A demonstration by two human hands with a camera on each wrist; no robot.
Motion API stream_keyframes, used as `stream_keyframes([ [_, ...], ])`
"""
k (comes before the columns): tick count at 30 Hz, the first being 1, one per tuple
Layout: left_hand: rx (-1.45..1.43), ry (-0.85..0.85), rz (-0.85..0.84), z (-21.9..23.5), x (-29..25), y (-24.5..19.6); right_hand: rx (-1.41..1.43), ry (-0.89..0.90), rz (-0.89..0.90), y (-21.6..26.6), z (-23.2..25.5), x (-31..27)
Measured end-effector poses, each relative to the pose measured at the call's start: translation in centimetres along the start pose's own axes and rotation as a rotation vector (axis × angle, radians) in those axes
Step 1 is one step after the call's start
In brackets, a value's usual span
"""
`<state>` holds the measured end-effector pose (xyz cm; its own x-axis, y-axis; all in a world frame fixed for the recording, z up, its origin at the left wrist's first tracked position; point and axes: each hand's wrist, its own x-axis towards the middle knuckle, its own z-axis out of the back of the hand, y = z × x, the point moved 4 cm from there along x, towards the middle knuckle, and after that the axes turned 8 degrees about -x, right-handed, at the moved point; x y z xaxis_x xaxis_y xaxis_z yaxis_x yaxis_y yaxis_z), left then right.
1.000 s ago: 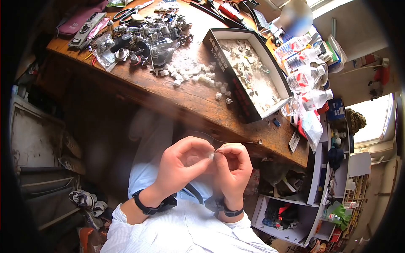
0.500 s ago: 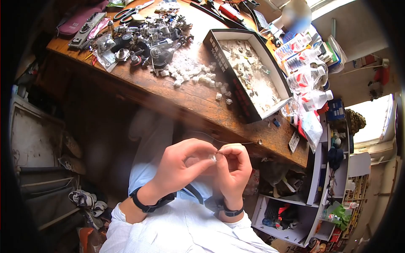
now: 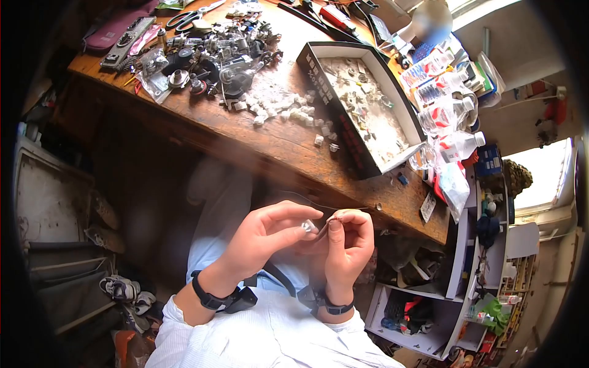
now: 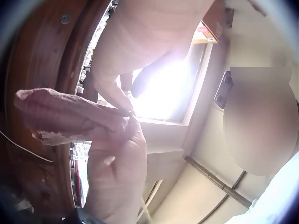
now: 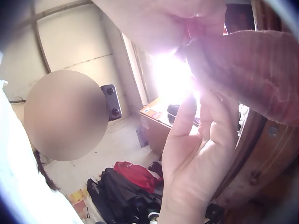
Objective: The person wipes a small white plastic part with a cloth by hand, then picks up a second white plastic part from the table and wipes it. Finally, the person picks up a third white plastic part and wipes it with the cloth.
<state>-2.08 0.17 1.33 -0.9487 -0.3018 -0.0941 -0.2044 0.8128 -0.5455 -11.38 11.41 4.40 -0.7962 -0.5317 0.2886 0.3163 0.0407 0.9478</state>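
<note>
Both hands are held in front of the lap, just off the table's near edge. Between thumb and fingers, the left hand (image 3: 261,236) holds a small shiny white-and-clear piece (image 3: 308,227), which rests by the thumb tip. Close beside it, the right hand (image 3: 346,248) pinches a tiny brownish piece (image 3: 335,219) between thumb and forefinger; its kind is too small to make out. A narrow gap separates the two hands' fingertips in the head view. In both wrist views the hands stand against a bright window, and the small pieces are lost in glare.
On the wooden table (image 3: 279,144) lie a pile of small white plastic pieces (image 3: 267,110) and a heap of bulb-like parts (image 3: 227,55). A black-sided box (image 3: 350,132) holds many small bits. Plastic bottles (image 3: 457,147) line the right side; scissors (image 3: 184,21) lie at the back.
The hands' fingertips, together a second ago, have come apart. The right hand has shifted slightly right with the brownish piece; the white-and-clear piece stays in the left hand.
</note>
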Motion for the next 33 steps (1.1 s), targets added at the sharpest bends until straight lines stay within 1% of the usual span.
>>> stream_keyframes([
  [1, -0.045, 0.002, 0.022, 0.0, 0.0, 0.1, 0.001, 0.001, -0.001, 0.1, -0.1, -0.1],
  [3, -0.038, -0.004, 0.023, 0.3, 0.0, 0.2, 0.017, 0.013, -0.046, 0.3, -0.2, -0.2],
  [5, -0.032, -0.008, 0.025, 0.5, 0.0, 0.4, 0.006, 0.013, -0.035, 0.3, -0.2, -0.2],
  [14, -0.055, -0.070, -0.022, 1.2, 0.2, 0.9, 0.033, 0.064, -0.072, 0.3, -0.4, -0.4],
  [17, -0.037, -0.073, -0.047, 1.3, 0.2, 0.9, 0.025, 0.091, -0.073, 0.0, -0.4, -0.5],
  [19, 0.050, -0.100, -0.090, 1.3, 0.3, 0.7, 0.018, 0.108, -0.068, -0.3, -0.5, -0.5],
  [20, 0.050, -0.100, -0.090, 1.3, 0.2, 0.8, -0.027, 0.124, -0.047, -0.3, -0.8, -0.5],
  [21, 0.085, -0.104, -0.113, 1.2, 0.1, 0.8, -0.072, 0.140, -0.026, -0.3, -1.0, -0.5],
  [26, 0.204, -0.109, -0.191, 1.0, -0.1, 0.5, -0.100, 0.147, -0.020, 0.1, -1.0, -0.6],
  [28, 0.284, -0.053, -0.361, 0.6, -0.2, 0.2, -0.028, 0.127, -0.074, 0.0, -1.0, -0.6],
  [29, 0.285, -0.053, -0.362, 0.6, -0.2, 0.1, -0.028, 0.128, -0.073, 0.1, -1.0, -0.6],
  [31, 0.478, -0.058, -0.448, 0.5, -0.4, -0.2, -0.015, 0.119, -0.078, 0.1, -1.0, -0.6],
  [32, 0.478, -0.058, -0.448, 0.4, -0.4, -0.2, -0.015, 0.119, -0.078, 0.1, -0.9, -0.6],
  [33, 0.570, -0.061, -0.507, 0.1, -0.5, -0.6, -0.027, 0.119, -0.062, 0.2, -0.9, -0.7],
])
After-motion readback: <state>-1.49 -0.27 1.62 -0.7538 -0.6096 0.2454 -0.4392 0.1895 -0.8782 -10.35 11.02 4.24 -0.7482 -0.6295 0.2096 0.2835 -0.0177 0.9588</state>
